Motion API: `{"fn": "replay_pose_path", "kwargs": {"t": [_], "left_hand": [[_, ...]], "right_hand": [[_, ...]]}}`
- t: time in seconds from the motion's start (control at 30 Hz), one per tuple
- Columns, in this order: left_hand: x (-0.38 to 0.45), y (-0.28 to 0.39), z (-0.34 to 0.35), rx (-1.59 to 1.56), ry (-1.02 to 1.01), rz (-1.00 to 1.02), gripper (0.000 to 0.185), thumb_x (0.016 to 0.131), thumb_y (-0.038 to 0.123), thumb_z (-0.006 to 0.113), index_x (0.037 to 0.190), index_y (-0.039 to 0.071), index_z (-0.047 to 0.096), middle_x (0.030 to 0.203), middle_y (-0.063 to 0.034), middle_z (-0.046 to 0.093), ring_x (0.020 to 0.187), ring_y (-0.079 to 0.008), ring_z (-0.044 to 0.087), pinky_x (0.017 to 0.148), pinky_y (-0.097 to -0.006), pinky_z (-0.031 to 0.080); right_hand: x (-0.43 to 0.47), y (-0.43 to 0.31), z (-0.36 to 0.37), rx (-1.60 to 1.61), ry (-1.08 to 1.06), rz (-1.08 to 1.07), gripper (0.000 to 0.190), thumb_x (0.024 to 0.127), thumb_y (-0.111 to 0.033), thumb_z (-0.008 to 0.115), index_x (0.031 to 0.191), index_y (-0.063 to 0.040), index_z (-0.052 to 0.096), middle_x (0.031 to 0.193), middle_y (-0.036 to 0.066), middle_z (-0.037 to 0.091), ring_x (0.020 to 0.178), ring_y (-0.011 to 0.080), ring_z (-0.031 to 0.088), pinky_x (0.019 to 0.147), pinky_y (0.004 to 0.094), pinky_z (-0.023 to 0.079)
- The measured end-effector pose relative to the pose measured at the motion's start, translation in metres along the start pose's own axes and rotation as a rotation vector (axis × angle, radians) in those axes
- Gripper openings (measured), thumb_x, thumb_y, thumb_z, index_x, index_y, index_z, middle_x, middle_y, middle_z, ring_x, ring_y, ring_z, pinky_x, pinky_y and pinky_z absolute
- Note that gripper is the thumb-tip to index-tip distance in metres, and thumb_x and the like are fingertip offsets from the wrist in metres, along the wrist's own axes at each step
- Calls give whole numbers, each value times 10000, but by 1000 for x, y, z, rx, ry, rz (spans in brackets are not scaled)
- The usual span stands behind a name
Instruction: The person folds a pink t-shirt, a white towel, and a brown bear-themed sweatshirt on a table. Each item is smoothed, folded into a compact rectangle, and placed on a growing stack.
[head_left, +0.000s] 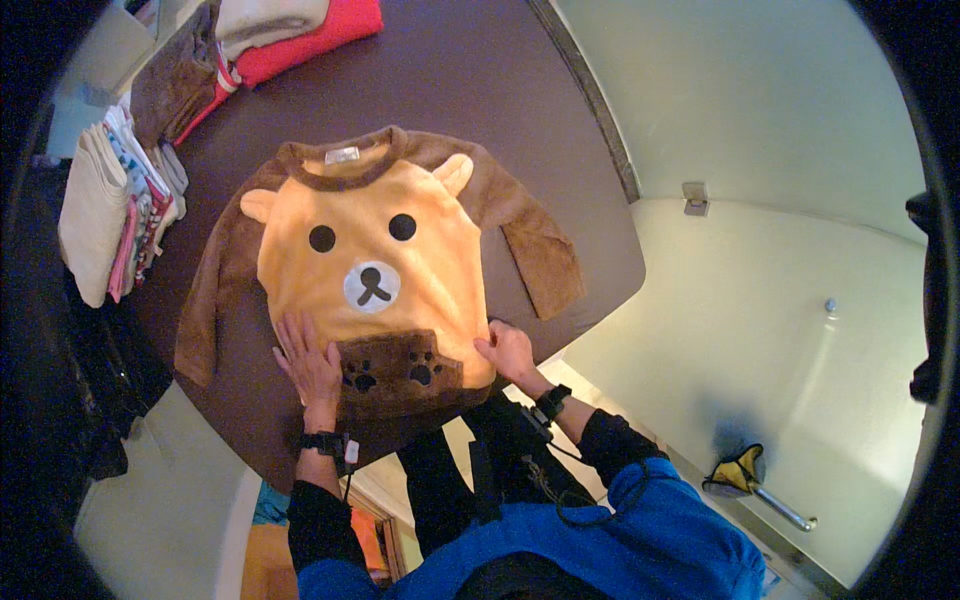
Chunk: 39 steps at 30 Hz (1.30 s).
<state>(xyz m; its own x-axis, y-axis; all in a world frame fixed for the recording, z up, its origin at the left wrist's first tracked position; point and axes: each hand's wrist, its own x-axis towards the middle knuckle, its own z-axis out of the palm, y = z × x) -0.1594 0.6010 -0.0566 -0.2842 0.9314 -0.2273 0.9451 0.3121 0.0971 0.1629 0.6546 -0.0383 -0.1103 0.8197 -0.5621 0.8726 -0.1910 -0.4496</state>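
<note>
A fleece pullover (375, 270) with a bear's face, brown sleeves, two small ears and a brown pouch with paw prints lies spread face up before me, its collar away from me. My left hand (309, 367) rests flat on its lower left side, fingers apart, beside the pouch. At the lower right edge, my right hand (508, 351) has its fingers curled against the side seam, thumb and fingertips touching the fabric. Both sleeves lie out to the sides; the right one bends towards me.
The pullover lies on a bed with a brown sheet (480, 67). Folded clothes (97, 217) stand in a stack at the left. Brown cloth (176, 82) and a red folded textile (315, 41) lie at the upper left. A pale wall (735, 300) with a metal bar (784, 508) is at the right.
</note>
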Motion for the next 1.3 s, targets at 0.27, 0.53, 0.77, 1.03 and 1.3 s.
{"fn": "replay_pose_path", "kwargs": {"t": [0.27, 0.53, 0.77, 1.03, 1.3], "left_hand": [[1, 6, -3, -2, 25, -16, 683, 804, 253, 566, 1401, 90, 275, 1483, -163, 181, 1373, -345, 149, 1034, -595, 208], [3, 16, -19, -27, -64, -54, 653, 817, 233, 547, 1392, 70, 283, 1475, -184, 186, 1370, -355, 146, 1050, -582, 186], [-22, 35, -9, -172, 38, -25, 725, 788, 307, 606, 1391, 62, 287, 1482, -200, 148, 1369, -393, 105, 1070, -575, 127], [-38, 39, -4, -145, -97, -43, 780, 760, 406, 630, 1386, 75, 303, 1481, -198, 148, 1369, -394, 94, 1061, -587, 125], [-38, 36, -2, -92, -57, -35, 793, 752, 421, 636, 1389, 84, 303, 1480, -189, 156, 1369, -388, 109, 1053, -595, 150]], "right_hand": [[-35, 23, 25, 881, -233, 173, 190, 798, -168, 687, 916, -37, 616, 863, -1, 621, 759, 81, 555, 652, 243, 460], [-45, 31, 29, 904, -447, 328, 321, 769, -140, 663, 1065, -26, 610, 934, 18, 646, 778, 113, 596, 676, 247, 487], [-34, 23, 35, 1133, -490, 255, 348, 807, -77, 614, 1144, -3, 571, 1060, 42, 622, 929, 141, 587, 833, 281, 463], [-43, 31, 34, 1059, -492, 458, 284, 815, -110, 610, 1066, 22, 611, 976, 76, 651, 855, 156, 616, 768, 275, 481], [-50, 24, 48, 1164, -352, 367, 230, 786, -177, 624, 918, 11, 638, 857, 48, 646, 737, 149, 603, 656, 294, 481]]}}
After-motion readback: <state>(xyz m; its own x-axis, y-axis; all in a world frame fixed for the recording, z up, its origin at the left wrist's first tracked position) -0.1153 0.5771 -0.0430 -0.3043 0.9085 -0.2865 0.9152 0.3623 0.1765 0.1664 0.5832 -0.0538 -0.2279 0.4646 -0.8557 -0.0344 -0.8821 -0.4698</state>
